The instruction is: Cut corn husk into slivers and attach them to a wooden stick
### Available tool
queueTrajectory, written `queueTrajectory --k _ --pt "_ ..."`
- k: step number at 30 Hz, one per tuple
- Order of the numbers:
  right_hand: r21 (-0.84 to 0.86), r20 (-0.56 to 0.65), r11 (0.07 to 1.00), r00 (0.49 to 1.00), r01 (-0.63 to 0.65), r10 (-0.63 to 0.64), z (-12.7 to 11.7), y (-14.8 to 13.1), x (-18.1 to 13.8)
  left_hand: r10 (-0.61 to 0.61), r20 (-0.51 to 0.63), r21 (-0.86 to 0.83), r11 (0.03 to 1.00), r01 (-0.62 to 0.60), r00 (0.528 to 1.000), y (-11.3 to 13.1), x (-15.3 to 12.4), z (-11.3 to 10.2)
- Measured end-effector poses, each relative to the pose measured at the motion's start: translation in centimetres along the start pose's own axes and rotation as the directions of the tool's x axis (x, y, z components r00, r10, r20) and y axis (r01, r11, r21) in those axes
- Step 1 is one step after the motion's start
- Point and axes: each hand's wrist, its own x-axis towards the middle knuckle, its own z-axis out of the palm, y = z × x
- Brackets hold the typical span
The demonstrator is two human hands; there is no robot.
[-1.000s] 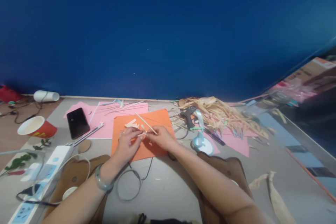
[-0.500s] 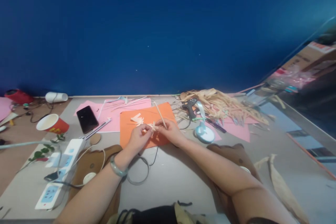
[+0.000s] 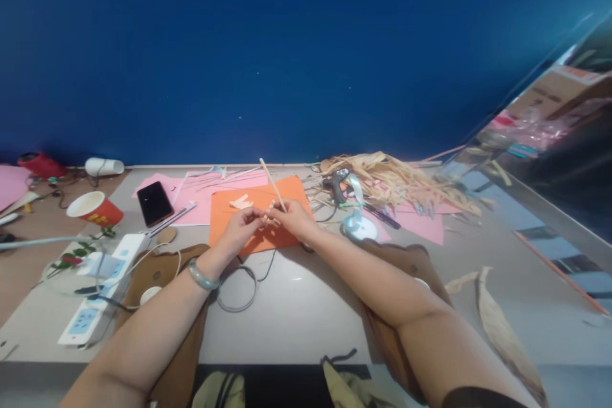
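Observation:
Over an orange sheet point(image 3: 294, 187), my two hands meet fingertip to fingertip. My left hand point(image 3: 240, 227) is closed in a pinch on a small piece made of pale strips point(image 3: 272, 211). My right hand point(image 3: 295, 222) is closed around a thin pale stick point(image 3: 271, 177), which slants up and to the left out of it; its fingertips also touch the pale piece. Fingers partly hide that piece. A few loose pale strips point(image 3: 241, 203) lie on the orange sheet just beyond my left hand.
A black glue gun point(image 3: 336, 187), a ribbon roll point(image 3: 361, 227) and a heap of dried husk strips point(image 3: 396, 178) lie to the right. Leftward are a phone point(image 3: 155, 203), a red paper cup point(image 3: 102, 209) and a power strip point(image 3: 108, 290). A cable point(image 3: 236, 309) loops in front.
The stick in my right hand has tilted a little further left. Both hands remain together over the orange sheet, and the whole view has shifted slightly.

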Motion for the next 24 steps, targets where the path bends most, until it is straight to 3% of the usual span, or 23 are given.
queueTrajectory --k 8,12,15,19,24 --pt "0.050 -0.035 0.998 0.999 -0.022 0.024 0.0 -0.2 0.9 -0.017 -0.026 0.025 1.000 0.017 1.000 0.5 0.1 -1.4" --pt "0.106 0.004 0.994 0.999 -0.033 0.032 0.2 -0.3 1.2 0.009 -0.002 -0.033 0.999 -0.009 1.000 1.1 0.0 -1.5" --pt "0.094 -0.058 0.994 0.997 -0.053 0.058 0.4 -0.3 1.0 0.032 -0.033 -0.092 0.995 -0.035 0.999 1.6 -0.2 -1.5" --pt "-0.112 -0.103 0.993 0.994 -0.044 0.033 0.5 0.0 0.6 0.049 -0.091 -0.105 0.993 -0.059 0.995 1.8 0.0 -1.8" --pt "-0.410 0.125 0.906 0.990 0.109 -0.062 0.8 0.2 0.1 0.027 -0.049 -0.066 0.997 -0.030 0.998 1.2 0.4 -2.0"
